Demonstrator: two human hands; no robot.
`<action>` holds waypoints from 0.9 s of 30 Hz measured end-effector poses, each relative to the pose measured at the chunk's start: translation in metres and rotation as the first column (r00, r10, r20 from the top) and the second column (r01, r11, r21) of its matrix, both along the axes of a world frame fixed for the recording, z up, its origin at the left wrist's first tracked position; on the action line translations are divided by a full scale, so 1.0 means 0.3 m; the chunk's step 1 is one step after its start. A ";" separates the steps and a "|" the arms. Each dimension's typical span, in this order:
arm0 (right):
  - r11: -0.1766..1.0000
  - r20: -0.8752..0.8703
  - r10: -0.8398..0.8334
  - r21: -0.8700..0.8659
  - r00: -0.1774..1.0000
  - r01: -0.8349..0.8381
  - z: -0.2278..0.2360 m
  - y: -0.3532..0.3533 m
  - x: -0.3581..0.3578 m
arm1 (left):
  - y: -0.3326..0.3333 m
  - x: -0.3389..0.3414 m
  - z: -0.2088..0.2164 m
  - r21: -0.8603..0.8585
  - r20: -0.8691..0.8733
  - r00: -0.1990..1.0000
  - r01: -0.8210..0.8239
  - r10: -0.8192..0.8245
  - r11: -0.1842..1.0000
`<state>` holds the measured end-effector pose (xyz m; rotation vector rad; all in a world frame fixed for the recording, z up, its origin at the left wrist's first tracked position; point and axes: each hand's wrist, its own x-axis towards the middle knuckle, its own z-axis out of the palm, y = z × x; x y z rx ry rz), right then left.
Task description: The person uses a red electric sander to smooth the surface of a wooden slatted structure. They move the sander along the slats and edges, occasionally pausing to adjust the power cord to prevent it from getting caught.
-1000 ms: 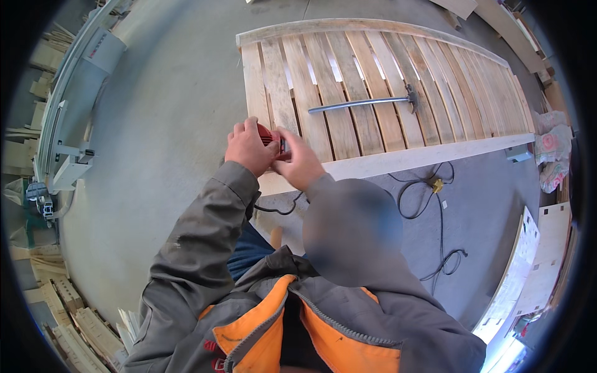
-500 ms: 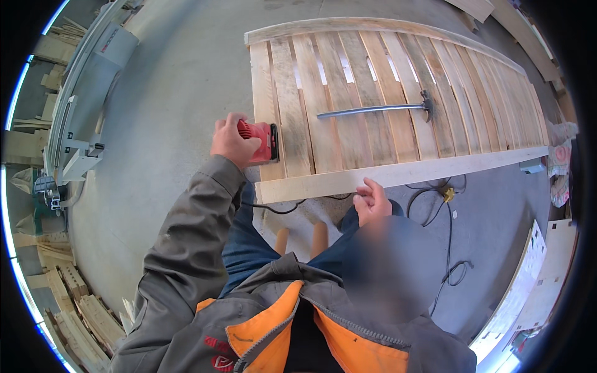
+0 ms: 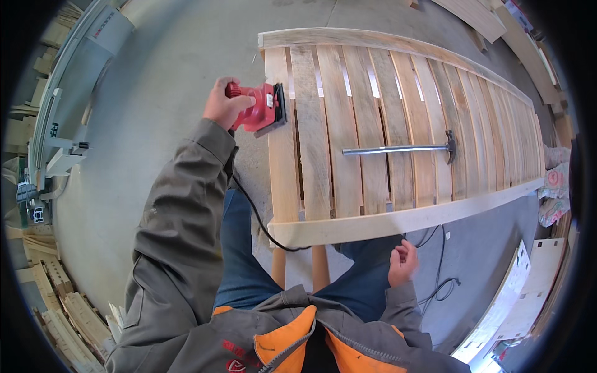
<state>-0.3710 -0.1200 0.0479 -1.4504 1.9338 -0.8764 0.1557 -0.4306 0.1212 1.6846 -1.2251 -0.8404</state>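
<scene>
My left hand (image 3: 226, 102) is wrapped around a red electric sander (image 3: 260, 110) at the left end of a slatted wooden panel (image 3: 348, 231). The sander is tilted on its side, its dark pad against the outer edge of the end slat (image 3: 283, 180). A black cord (image 3: 256, 211) hangs from it and passes under the panel's near rail. My right hand (image 3: 403, 263) is just below that rail, over my right thigh, its fingers loosely curled with nothing visible in them. A claw hammer (image 3: 398, 149) with a metal handle lies across the slats, its head to the right.
Stacked boards (image 3: 81, 311) and a long metal machine (image 3: 68, 118) stand at the left. More cord (image 3: 440, 289) lies on the floor at the right, near leaning white panels (image 3: 504, 304). Long planks (image 3: 476, 18) are at the far right. Two wooden legs (image 3: 320, 267) show below the near rail.
The sander has moved away from me along the end slat and turned onto its side. My right hand has drawn back from the near rail and its fingers have curled. My view has shifted.
</scene>
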 end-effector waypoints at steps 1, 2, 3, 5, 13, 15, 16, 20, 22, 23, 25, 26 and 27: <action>1.000 -0.024 -0.013 0.007 1.000 0.013 -0.009 0.008 -0.012 | -0.049 0.016 -0.008 -0.006 -0.025 1.000 0.007 -0.008 1.000; 1.000 -0.050 -0.026 0.014 0.998 0.027 -0.021 0.014 -0.022 | -0.090 0.028 -0.021 -0.004 -0.073 0.997 0.017 -0.017 1.000; 0.999 -0.056 -0.026 0.041 0.998 0.029 -0.023 0.008 -0.007 | -0.122 0.049 -0.022 -0.011 -0.100 0.995 0.012 -0.013 1.000; 0.995 -0.069 -0.027 0.095 0.997 0.034 -0.028 -0.005 0.020 | -0.176 0.089 -0.027 -0.025 -0.156 0.988 0.005 -0.009 1.000; 0.996 -0.255 0.042 0.083 0.966 -0.022 -0.015 -0.081 0.079 | -0.312 0.177 -0.070 0.012 -0.295 0.956 0.001 0.002 1.000; 0.996 -0.283 0.049 0.089 0.958 -0.024 -0.031 -0.085 0.074 | -0.348 0.186 -0.069 0.016 -0.291 0.956 0.023 -0.017 1.000; 0.994 -0.295 0.059 0.109 0.954 -0.028 -0.035 -0.083 0.069 | -0.365 0.198 -0.079 0.008 -0.303 0.953 0.019 -0.016 1.000; 0.994 -0.346 0.087 0.096 0.934 -0.057 -0.021 -0.110 0.094 | -0.410 0.223 -0.088 0.007 -0.326 0.945 0.008 -0.005 1.000; 0.991 -0.315 0.070 0.133 0.946 -0.028 -0.019 -0.114 0.097 | -0.427 0.226 -0.083 0.026 -0.336 0.942 0.020 -0.011 0.999; 0.988 -0.300 0.061 0.153 0.952 -0.015 -0.019 -0.115 0.097 | -0.435 0.233 -0.099 0.037 -0.324 0.946 0.022 -0.009 0.999; 0.992 -0.324 0.070 0.122 0.944 -0.032 -0.046 -0.109 0.085 | -0.436 0.260 -0.128 0.059 -0.292 0.956 0.021 -0.003 0.998; 0.993 -0.336 0.074 0.107 0.939 -0.040 -0.057 -0.104 0.080 | -0.430 0.266 -0.160 0.057 -0.207 0.978 0.029 -0.017 0.998; 0.994 -0.333 0.088 0.094 0.939 -0.060 -0.045 -0.115 0.091 | -0.420 0.255 -0.194 0.054 -0.123 0.992 0.038 -0.031 0.998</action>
